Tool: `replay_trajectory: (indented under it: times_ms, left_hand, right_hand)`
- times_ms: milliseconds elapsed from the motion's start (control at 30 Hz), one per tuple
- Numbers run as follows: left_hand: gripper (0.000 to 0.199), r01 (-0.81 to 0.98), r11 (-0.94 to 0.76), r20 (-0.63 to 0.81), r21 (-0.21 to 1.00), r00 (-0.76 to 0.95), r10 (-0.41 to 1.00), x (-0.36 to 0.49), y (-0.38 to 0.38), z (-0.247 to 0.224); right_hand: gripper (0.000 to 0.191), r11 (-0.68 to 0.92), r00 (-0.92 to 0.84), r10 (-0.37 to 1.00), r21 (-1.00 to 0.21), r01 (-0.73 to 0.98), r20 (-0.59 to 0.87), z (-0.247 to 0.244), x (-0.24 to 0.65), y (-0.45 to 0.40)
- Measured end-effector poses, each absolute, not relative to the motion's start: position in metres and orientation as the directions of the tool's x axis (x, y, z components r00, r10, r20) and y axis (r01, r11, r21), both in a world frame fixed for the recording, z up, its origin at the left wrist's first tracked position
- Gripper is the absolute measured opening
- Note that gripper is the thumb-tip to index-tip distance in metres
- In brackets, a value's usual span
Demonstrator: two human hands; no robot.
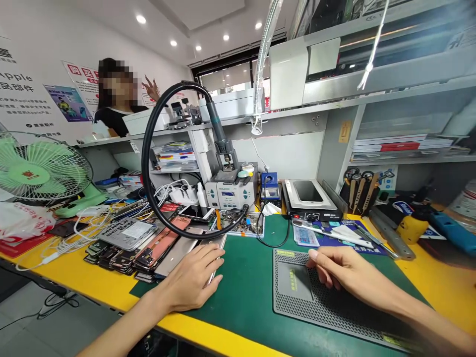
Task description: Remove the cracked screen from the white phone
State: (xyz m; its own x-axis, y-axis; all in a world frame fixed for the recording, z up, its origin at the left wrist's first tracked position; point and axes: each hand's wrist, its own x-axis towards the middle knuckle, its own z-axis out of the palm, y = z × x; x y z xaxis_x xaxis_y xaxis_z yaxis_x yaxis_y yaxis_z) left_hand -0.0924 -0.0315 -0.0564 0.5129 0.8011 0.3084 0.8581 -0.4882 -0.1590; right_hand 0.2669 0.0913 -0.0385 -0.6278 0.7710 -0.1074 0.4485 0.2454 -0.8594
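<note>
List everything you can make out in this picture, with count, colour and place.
Person: one, dark top, back left
Fan: one, green, far left
Cables: several, white, left of table
Phone parts: many, mixed colours, stacked left of work mat
Hose: one, black, looped over phone parts
Control unit: one, grey, back centre
Clear tube: one, hanging, upper centre
Flat-topped device: one, white and black, back right
Bottle: one, yellow, right
Table: one, yellow, below all
Work mat: one, green, on table
Textured pad: one, grey, on work mat
Smaller clutter: too jumbled to count
Left hand: one, bare, at phone parts' right edge
Right hand: one, bare, over textured pad, fingers curled
</note>
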Motion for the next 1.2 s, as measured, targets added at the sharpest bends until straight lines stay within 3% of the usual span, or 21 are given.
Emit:
replay_trajectory:
  times_ms: [200,267,400,467,633,867,1200]
  left_hand:
    - [0.036,0.850,-0.492,0.291,-0.190,0.527,0.798,-0.090,-0.036,-0.048]
    - [0.035,0.868,-0.482,0.333,-0.121,0.493,0.804,-0.074,-0.036,-0.039]
    - [0.021,0.809,-0.474,0.473,0.349,0.284,0.834,-0.015,-0.016,-0.016]
    - [0.017,0.619,-0.333,0.297,0.711,0.164,0.941,0.018,0.004,-0.008]
    - [0.018,0.363,-0.156,0.060,0.919,0.263,0.963,0.072,0.056,-0.010]
    - [0.041,0.041,0.082,-0.091,0.996,0.308,0.947,0.080,0.073,-0.036]
    - [0.040,-0.079,0.260,-0.221,0.962,0.330,0.918,0.075,0.070,-0.045]
  right_hand:
    - [0.054,0.271,-0.621,0.782,-0.867,0.419,-0.056,-0.038,0.267,0.090]
    - [0.051,0.264,-0.618,0.785,-0.880,0.394,-0.041,-0.039,0.267,0.089]
    - [0.045,0.197,-0.627,0.777,-0.927,0.319,-0.051,-0.042,0.265,0.088]
    - [0.045,0.174,-0.634,0.771,-0.938,0.300,-0.059,-0.043,0.264,0.088]
    - [0.041,0.169,-0.618,0.786,-0.950,0.264,-0.032,-0.044,0.265,0.093]
    - [0.037,0.119,-0.579,0.815,-0.967,0.227,-0.036,-0.045,0.264,0.093]
    - [0.028,0.122,-0.569,0.816,-0.933,0.337,-0.099,-0.044,0.263,0.089]
